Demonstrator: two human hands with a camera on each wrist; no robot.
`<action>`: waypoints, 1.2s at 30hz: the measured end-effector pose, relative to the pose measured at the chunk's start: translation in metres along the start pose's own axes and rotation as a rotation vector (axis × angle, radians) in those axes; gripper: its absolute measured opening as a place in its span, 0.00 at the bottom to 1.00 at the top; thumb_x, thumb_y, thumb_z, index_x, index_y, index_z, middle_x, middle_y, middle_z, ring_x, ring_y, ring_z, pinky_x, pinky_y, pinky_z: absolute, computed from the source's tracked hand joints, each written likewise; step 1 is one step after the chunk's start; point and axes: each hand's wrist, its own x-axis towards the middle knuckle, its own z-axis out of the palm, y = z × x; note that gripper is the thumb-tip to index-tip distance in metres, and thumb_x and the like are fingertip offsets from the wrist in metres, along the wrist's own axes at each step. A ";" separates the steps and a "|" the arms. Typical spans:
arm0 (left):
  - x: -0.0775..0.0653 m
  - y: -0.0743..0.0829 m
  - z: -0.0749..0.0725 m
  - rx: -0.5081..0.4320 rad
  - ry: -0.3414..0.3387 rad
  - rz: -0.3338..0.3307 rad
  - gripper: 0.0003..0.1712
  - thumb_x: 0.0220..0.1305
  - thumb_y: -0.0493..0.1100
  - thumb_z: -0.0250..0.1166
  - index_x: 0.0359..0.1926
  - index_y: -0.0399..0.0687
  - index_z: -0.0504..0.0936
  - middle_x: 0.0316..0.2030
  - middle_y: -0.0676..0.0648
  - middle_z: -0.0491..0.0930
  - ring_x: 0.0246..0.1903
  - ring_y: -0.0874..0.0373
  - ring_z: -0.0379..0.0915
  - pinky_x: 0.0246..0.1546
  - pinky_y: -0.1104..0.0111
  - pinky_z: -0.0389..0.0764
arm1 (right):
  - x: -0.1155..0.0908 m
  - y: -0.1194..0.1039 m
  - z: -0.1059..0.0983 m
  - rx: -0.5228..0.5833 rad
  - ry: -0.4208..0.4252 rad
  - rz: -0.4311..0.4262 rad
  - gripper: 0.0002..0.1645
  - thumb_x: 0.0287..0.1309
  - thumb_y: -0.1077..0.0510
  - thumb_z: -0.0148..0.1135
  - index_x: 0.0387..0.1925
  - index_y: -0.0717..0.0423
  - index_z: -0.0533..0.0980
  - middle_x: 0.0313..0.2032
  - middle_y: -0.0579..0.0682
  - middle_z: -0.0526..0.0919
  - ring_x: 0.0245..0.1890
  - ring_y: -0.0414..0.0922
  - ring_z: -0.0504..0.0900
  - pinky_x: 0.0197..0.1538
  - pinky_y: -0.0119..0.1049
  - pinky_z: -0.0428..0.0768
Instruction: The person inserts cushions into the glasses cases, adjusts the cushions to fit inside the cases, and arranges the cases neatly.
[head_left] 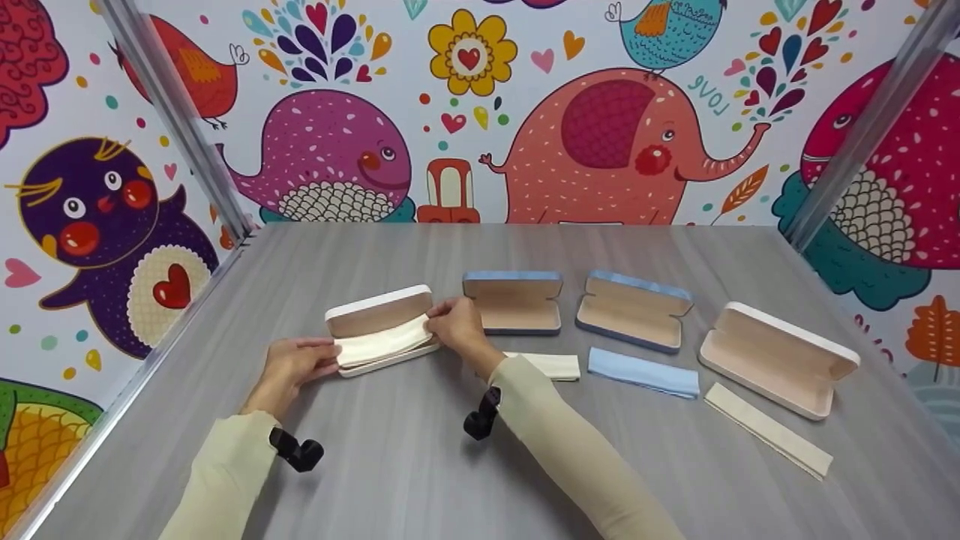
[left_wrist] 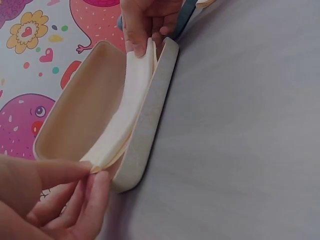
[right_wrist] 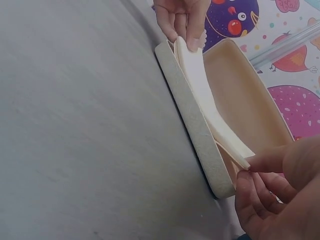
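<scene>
A folded cream cloth [head_left: 384, 342] spans the open white glasses case [head_left: 379, 302] on the left of the table. Its left end is pinched between thumb and fingers of my left hand [head_left: 298, 366]; my right hand [head_left: 459, 324] pinches the other end. In the left wrist view the cloth [left_wrist: 131, 92] sags along the case's lower half [left_wrist: 150, 125], partly inside it. The right wrist view shows the cloth [right_wrist: 200, 85] bending down in its middle, with a lower fold hanging apart near my right hand [right_wrist: 265, 195].
Two open blue cases [head_left: 517, 300] [head_left: 634, 311] and another open white case [head_left: 776, 356] stand to the right. Before them lie a cream cloth [head_left: 551, 366], a blue cloth [head_left: 643, 372] and a beige cloth [head_left: 769, 430]. A cartoon-printed wall [head_left: 480, 112] rises behind the table.
</scene>
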 end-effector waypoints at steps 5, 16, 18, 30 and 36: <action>0.002 0.000 0.001 0.005 -0.007 -0.026 0.26 0.61 0.28 0.67 0.60 0.22 0.74 0.24 0.51 0.81 0.23 0.65 0.81 0.32 0.74 0.87 | -0.001 0.001 0.000 -0.041 0.012 -0.003 0.04 0.53 0.71 0.66 0.31 0.62 0.83 0.23 0.46 0.77 0.20 0.36 0.74 0.22 0.24 0.73; 0.000 -0.002 0.005 0.069 0.021 -0.004 0.18 0.65 0.32 0.64 0.54 0.25 0.79 0.17 0.54 0.79 0.18 0.67 0.77 0.23 0.75 0.84 | -0.003 0.005 0.004 -0.195 0.115 -0.145 0.07 0.47 0.70 0.62 0.28 0.61 0.84 0.27 0.51 0.85 0.25 0.38 0.73 0.26 0.24 0.68; 0.001 -0.003 0.004 0.077 0.036 -0.014 0.17 0.65 0.33 0.64 0.52 0.26 0.80 0.17 0.54 0.79 0.17 0.67 0.75 0.22 0.75 0.84 | -0.004 0.005 0.004 -0.200 0.112 -0.148 0.07 0.48 0.71 0.62 0.28 0.62 0.84 0.27 0.51 0.85 0.25 0.38 0.72 0.26 0.24 0.68; 0.002 -0.007 0.003 0.116 0.084 -0.017 0.18 0.70 0.39 0.61 0.55 0.29 0.78 0.18 0.56 0.78 0.18 0.69 0.73 0.20 0.75 0.83 | -0.004 0.003 0.004 -0.214 0.108 -0.137 0.07 0.49 0.71 0.62 0.29 0.62 0.84 0.26 0.50 0.83 0.23 0.38 0.72 0.24 0.24 0.69; -0.002 0.002 0.002 0.141 0.113 -0.026 0.21 0.77 0.44 0.49 0.53 0.30 0.77 0.21 0.56 0.79 0.17 0.69 0.75 0.21 0.74 0.83 | -0.005 -0.002 -0.002 -0.181 0.055 -0.057 0.04 0.59 0.66 0.61 0.33 0.62 0.82 0.24 0.46 0.78 0.16 0.36 0.74 0.17 0.23 0.72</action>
